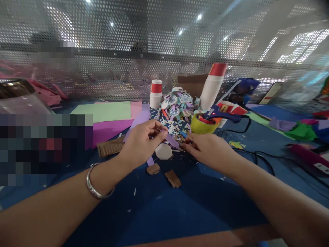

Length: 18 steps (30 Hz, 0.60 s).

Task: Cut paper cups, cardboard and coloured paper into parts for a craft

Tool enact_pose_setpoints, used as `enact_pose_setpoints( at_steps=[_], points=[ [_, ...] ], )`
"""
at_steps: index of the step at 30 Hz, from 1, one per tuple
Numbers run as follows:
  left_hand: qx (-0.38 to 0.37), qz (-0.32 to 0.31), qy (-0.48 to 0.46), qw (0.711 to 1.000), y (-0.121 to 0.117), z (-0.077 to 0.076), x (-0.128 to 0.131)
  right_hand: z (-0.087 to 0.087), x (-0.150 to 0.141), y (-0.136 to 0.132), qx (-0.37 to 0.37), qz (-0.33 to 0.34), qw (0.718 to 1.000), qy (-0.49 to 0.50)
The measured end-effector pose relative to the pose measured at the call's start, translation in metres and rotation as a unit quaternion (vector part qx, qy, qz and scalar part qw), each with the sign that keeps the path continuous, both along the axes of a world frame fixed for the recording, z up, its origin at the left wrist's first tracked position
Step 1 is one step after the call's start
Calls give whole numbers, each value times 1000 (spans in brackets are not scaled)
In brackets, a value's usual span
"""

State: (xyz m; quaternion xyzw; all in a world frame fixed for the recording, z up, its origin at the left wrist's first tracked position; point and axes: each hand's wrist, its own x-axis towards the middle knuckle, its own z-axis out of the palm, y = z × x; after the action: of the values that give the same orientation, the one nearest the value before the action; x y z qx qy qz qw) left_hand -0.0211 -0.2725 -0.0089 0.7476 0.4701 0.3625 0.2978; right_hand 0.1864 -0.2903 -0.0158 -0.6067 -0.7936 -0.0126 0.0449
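Between the thumb and fingers of my left hand [144,141] is a narrow purple paper strip [172,140], its free end slanting down to the right. My right hand [205,147] is closed, its fingertips close to that free end. Whatever it pinches is too small and blurred to name. Behind its fingers shows a small blue object [183,134]. A pale round disc [163,151] lies on the table just below the strip. Nearer to me are two torn pieces of brown cardboard, one small [153,168] and one longer [173,178].
Paper scraps [171,127] and a heap of decorated discs [177,101] lie ahead. A glue gun [226,116] rests on a yellow tape roll [204,124]. Stacked paper cups [212,89] stand behind. Corrugated cardboard [110,147] and coloured sheets [108,111] are at left; a black cable [257,154] runs right.
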Motion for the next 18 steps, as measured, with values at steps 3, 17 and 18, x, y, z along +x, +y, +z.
enact_pose_setpoints(
  at_steps=[3,17,18],
  points=[
    [-15,-1,-7,1000,1,0,1,6,1,-4,29,-13,1000,2],
    [-24,-94,14,995,-11,9,10,5,-3,-10,-32,129,925,355],
    [5,-87,53,995,-12,14,7,6,-2,-10,-25,128,927,352]
  ],
)
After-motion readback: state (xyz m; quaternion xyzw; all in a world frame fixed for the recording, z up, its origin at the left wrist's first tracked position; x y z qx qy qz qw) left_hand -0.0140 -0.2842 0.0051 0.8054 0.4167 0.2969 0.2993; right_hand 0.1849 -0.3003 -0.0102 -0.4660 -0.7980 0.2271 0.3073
